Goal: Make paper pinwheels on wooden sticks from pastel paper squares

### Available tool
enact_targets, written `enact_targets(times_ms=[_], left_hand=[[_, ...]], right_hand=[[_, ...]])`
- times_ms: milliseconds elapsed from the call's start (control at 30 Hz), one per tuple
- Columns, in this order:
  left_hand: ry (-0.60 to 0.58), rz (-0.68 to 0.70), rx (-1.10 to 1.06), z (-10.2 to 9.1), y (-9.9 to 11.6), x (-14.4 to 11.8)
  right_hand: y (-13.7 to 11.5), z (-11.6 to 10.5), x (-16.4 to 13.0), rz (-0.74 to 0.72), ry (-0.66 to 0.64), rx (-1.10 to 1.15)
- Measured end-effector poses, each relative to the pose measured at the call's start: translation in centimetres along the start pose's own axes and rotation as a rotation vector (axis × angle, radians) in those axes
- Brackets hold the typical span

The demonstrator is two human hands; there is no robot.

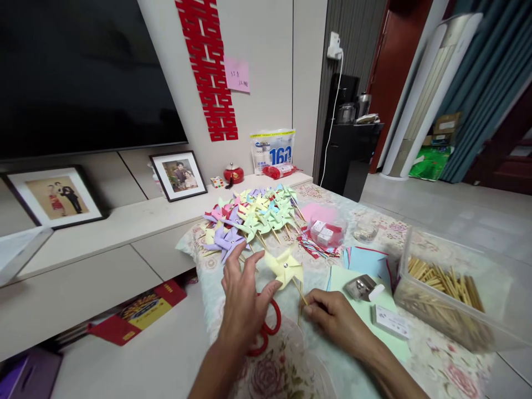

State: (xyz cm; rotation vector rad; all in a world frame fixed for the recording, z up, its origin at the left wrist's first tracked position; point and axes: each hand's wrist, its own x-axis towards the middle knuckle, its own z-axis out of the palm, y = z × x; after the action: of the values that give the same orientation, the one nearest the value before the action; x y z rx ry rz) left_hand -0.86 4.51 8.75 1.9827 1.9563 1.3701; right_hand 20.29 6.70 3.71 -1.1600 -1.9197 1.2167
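Head cam: right hand (332, 318) is pinching the wooden stick (300, 292) of a yellow paper pinwheel (285, 267), which sits just above the grip. Left hand (245, 299) is spread loose, thumb touching a blade, resting over red scissors (266, 332). Pile of finished pinwheels (253, 216) behind.

I see my left hand (243, 296) spread open, its fingertips touching a yellow paper pinwheel (285, 267) on the flowered tablecloth (436, 360). My right hand (332, 318) pinches the pinwheel's wooden stick (300, 292) near its lower end. Red scissors (266, 330) lie partly under my left hand. Beyond sits a heap of pastel pinwheels (253, 216), and at the right a clear box of wooden sticks (444, 288).
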Motion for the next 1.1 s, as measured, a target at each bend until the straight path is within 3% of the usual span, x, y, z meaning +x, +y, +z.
enact_targets(times_ms=[67, 133, 267, 333, 400, 567, 667, 767, 867, 1100], left_hand=[[0.17, -0.061, -0.134, 1.4, 0.7, -1.4], [0.239, -0.183, -0.3, 3.7, 1.5, -2.6], [0.178, -0.505, -0.652, 9.3, 3.1, -3.8], [0.175, -0.528, -0.723, 11.3, 4.0, -4.0], [0.216, -0.447, -0.702, 12.4, 4.6, -4.1], [0.143, -0.226, -0.59, 12.7, 5.0, -5.2], [0.098, -0.17, -0.551, 12.9, 4.9, -5.6], [0.067, -0.17, -0.525, 13.4, 5.0, -5.8], [0.027, -0.174, -0.499, 13.7, 5.3, -5.8], [0.006, -0.196, -0.425, 13.6, 6.2, -5.6]], right_hand=[[0.2, 0.0, 0.2, 0.03, 0.116, 0.101], [0.4, -0.3, 0.3, 0.021, 0.261, 0.158], [0.6, -0.9, 0.2, -0.051, 0.474, 0.164], [0.7, -1.1, 0.0, -0.069, 0.528, 0.158], [0.8, -1.3, -0.1, -0.073, 0.558, 0.15], [-0.1, -2.6, 0.5, -0.082, 0.594, 0.08], [-2.0, -4.1, 2.3, -0.062, 0.534, 0.004], [-4.1, -6.0, 5.6, -0.076, 0.447, -0.087], [-5.6, -8.0, 10.0, -0.051, 0.439, -0.317], [-7.0, -11.0, 19.3, 0.121, 0.414, -0.643]])
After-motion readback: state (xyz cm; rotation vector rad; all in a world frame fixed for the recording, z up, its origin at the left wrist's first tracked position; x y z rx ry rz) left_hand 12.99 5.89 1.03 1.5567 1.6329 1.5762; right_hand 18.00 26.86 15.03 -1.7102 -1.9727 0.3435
